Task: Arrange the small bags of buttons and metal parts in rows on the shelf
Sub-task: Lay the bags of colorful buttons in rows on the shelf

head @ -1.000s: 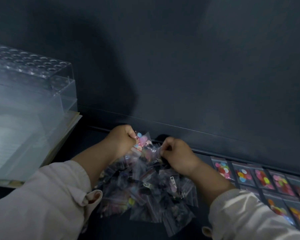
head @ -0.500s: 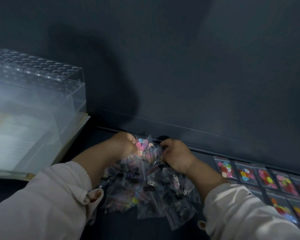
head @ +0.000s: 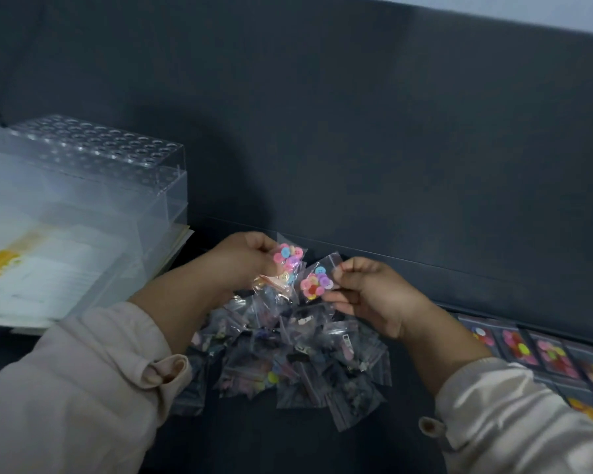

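Left hand (head: 245, 261) pinches a clear bag of pastel buttons (head: 288, 258), right hand (head: 367, 295) pinches a second button bag (head: 317, 280) just beside it, both above the loose pile of bags (head: 288, 357) on the dark shelf (head: 288, 439), rows of bags (head: 528, 350) laid at right

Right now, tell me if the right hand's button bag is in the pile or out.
Out: the right hand pinches the button bag by its edge, held above the pile.
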`<state>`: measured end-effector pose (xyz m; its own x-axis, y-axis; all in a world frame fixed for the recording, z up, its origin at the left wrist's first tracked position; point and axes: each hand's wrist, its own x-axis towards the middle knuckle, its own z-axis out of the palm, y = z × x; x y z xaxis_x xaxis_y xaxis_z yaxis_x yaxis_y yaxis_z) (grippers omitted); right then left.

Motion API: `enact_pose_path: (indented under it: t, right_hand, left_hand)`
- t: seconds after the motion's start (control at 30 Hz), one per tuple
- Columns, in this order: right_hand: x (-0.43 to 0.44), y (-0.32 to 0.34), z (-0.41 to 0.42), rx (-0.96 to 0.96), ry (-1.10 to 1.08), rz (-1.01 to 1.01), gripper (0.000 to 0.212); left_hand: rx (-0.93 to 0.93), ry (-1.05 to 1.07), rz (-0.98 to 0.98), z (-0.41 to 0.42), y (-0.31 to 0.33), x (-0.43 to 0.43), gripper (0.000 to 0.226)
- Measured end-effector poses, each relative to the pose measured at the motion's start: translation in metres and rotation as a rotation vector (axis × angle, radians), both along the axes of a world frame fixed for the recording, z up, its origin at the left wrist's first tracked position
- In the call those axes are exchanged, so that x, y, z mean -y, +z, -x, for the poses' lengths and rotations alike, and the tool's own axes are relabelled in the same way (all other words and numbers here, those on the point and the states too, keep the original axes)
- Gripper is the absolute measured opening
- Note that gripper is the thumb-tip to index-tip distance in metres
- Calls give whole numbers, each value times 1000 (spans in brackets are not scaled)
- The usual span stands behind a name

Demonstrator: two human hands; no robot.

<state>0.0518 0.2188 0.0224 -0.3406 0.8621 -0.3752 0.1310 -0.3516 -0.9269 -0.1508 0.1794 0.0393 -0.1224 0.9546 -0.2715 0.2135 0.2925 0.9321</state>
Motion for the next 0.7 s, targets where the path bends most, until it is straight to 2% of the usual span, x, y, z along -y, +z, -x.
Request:
enact_pose_path:
  t: [0.17,0.27,0.37,0.7]
  right_hand:
    - [14,9,-13,34,-10,-32,16]
    - [23,13,-23,54,-10,-49,16]
    - [33,15,-36,59,-9,-66,19]
    - [67,25,-116,12,6,-56,22]
  left_hand:
    - [85,25,42,-20,8,20,12]
    - [-27,59,37,-31,8,30,19]
    - [-142,87,17,-41,9,39,17]
    - [-194,-18,-42,-115,22,71,13]
